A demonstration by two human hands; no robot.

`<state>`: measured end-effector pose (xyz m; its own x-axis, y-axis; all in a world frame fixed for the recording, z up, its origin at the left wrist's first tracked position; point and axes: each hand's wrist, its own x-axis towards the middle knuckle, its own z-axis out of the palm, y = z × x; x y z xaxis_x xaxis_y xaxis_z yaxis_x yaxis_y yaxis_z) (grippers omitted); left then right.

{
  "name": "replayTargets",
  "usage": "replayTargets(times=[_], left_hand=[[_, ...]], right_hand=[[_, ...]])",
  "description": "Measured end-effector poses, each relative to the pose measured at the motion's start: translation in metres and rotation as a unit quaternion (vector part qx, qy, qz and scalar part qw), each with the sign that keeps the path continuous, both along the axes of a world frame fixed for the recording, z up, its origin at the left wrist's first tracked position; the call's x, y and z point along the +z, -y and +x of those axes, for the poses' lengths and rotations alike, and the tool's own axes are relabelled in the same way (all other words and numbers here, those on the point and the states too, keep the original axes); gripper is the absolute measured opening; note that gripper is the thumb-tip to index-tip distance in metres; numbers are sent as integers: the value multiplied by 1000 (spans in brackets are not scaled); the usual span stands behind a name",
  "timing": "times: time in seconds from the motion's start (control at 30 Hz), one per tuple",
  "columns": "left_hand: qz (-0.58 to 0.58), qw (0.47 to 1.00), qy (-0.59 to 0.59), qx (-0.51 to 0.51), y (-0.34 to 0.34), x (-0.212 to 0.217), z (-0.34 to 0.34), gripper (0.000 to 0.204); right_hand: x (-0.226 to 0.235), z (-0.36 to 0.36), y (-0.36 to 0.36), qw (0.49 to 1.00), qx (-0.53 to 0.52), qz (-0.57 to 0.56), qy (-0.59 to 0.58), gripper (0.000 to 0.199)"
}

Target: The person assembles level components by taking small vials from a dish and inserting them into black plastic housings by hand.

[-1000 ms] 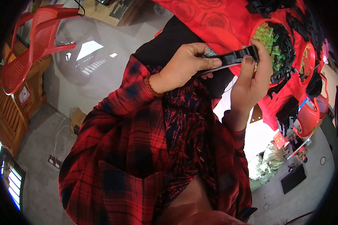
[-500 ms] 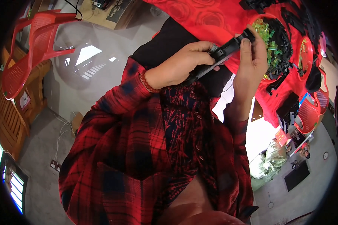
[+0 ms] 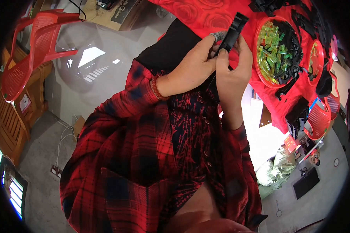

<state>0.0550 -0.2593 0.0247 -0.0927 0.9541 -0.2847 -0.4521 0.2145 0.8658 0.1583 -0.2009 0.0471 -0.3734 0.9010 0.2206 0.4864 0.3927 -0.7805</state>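
A long black plastic part (image 3: 234, 32) with a hollow, ribbed face slants up between my two hands, its far end pointing up and right over the red cloth. My left hand (image 3: 196, 66) grips it from the left; a grey wrapping shows on one finger, and a red bead bracelet circles the wrist. My right hand (image 3: 234, 73) closes on it from the right, the thumb pressed along its face. The part's lower end is mostly covered by my hands. Right of my hands stands a round red tray (image 3: 256, 64) heaped with yellow-green clear pieces (image 3: 268, 46) and small black pieces (image 3: 291, 48).
A red rose-patterned cloth (image 3: 214, 17) covers the table. More black parts (image 3: 270, 4) lie at its far edge. A smaller red tray (image 3: 315, 58) stands further right. Red plastic chairs (image 3: 37, 42) stand left and right, and a cardboard box (image 3: 124, 17) sits at the back.
The black part has swung to a steeper angle and moved slightly left. My right hand has slid down and left along it, closer to my left hand, uncovering its far end.
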Motion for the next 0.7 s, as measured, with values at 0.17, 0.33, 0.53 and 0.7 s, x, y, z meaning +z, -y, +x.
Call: replayTargets(times=[0.17, 0.33, 0.53, 0.7], left_hand=[[39, 998, 51, 26, 1, -6, -1, 52], [-43, 954, 294, -51, 4, 12, -25, 42], [-15, 993, 90, 73, -8, -10, -30, 39], [-20, 959, 281, 32, -14, -9, -33, 47]], right_hand=[[12, -7, 4, 982, -23, -182, -48, 40], [3, 2, 0, 977, -15, -206, -56, 37], [5, 7, 11, 990, 89, -94, 48, 34], [6, 6, 17, 978, 93, -169, 82, 31]])
